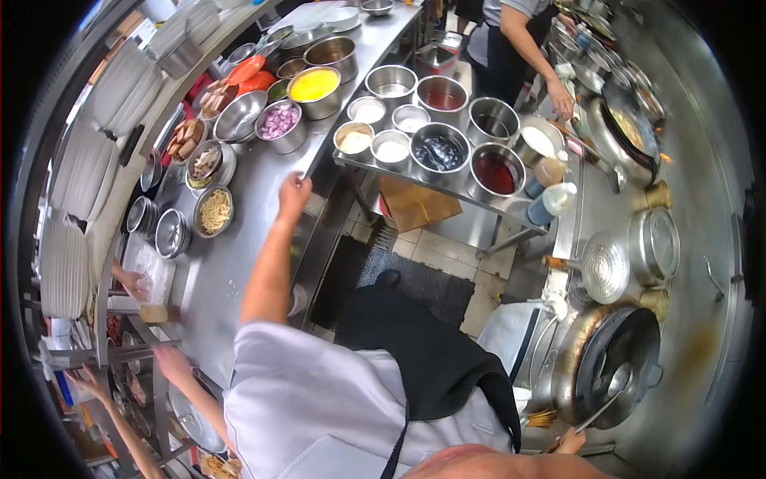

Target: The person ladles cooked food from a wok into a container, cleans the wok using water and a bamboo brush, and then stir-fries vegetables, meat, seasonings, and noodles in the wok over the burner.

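Note:
My left hand point(294, 194) is held out over the edge of the steel counter with its fingers curled closed; what is in them, if anything, is hidden. Nearest to it is a steel pot of chopped red onion point(280, 121), with a pot of yellow liquid point(314, 85) just behind. At the lower right, my right hand point(569, 441) grips the handle of a ladle point(618, 382). The ladle's bowl rests inside a dark wok point(594, 367) on the stove.
A steel side table holds several pots of sauces and powders, one with dark red liquid point(495, 174). Squeeze bottles point(550, 203) stand at its corner. A strainer point(604, 267) lies along the stove. Plate stacks point(65, 267) fill the left shelf. Other people's hands point(561, 97) work nearby.

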`<control>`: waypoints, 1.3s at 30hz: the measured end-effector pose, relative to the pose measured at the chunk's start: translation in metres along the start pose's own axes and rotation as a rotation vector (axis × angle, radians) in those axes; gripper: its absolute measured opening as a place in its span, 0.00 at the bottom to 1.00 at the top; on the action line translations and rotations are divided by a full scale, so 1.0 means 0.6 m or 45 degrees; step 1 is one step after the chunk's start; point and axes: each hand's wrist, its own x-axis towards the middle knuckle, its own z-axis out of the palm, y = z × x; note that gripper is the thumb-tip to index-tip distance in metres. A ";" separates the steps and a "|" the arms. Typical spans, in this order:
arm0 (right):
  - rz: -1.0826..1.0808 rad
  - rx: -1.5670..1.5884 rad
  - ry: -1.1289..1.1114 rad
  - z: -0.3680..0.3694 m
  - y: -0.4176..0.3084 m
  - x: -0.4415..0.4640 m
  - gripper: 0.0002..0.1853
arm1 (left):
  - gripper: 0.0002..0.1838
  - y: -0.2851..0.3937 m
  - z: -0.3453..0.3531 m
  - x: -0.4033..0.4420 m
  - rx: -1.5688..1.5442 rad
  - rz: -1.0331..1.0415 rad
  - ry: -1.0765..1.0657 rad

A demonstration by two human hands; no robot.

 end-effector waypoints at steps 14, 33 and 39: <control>0.403 0.430 -0.088 0.015 -0.252 -0.218 0.05 | 0.21 -0.131 -0.010 0.394 0.209 0.310 -0.346; 0.313 0.652 -0.158 0.070 -0.157 -0.110 0.12 | 0.37 -0.165 0.012 0.441 0.039 0.353 -0.904; 0.294 0.748 -0.367 0.060 -0.007 0.095 0.14 | 0.30 -0.106 -0.026 0.423 0.132 0.235 -0.844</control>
